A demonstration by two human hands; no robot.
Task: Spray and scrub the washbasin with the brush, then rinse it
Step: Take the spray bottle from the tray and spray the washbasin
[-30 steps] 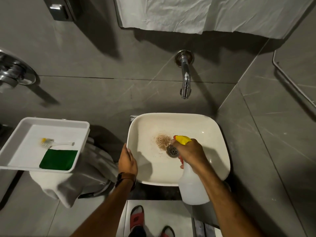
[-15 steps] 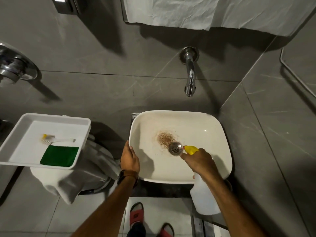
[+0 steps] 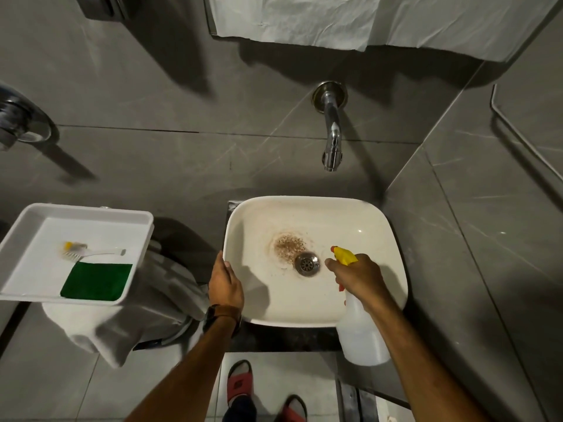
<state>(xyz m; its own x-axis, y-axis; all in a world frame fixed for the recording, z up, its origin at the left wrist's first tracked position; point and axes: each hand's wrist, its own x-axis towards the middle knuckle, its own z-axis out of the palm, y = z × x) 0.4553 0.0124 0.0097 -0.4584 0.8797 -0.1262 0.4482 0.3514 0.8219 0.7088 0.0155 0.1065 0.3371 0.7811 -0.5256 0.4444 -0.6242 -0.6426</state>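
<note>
A white washbasin (image 3: pixel 359 220) sits against the grey wall, with a brown patch of dirt (image 3: pixel 288 245) just left of its metal drain (image 3: pixel 306 263). My right hand (image 3: pixel 359 277) grips a clear spray bottle (image 3: pixel 361 336) with a yellow nozzle (image 3: pixel 343 255) that points left at the drain. My left hand (image 3: pixel 226 283) rests on the basin's left rim, fingers curled over the edge. A small white brush (image 3: pixel 91 252) with a yellow tip lies in a white tray (image 3: pixel 27 226) to the left.
A green scrub pad (image 3: pixel 97 281) lies in the tray beside the brush. The tray rests on a cloth-covered stand (image 3: pixel 137 318). A chrome tap (image 3: pixel 332 135) juts from the wall above the basin. White cloth (image 3: pixel 365 19) hangs at the top. My feet in red slippers (image 3: pixel 240 380) stand below.
My right hand has drawn the spray bottle back to the right, off the drain. The brown dirt patch now looks wet with a ring around it. My left hand stays on the rim.
</note>
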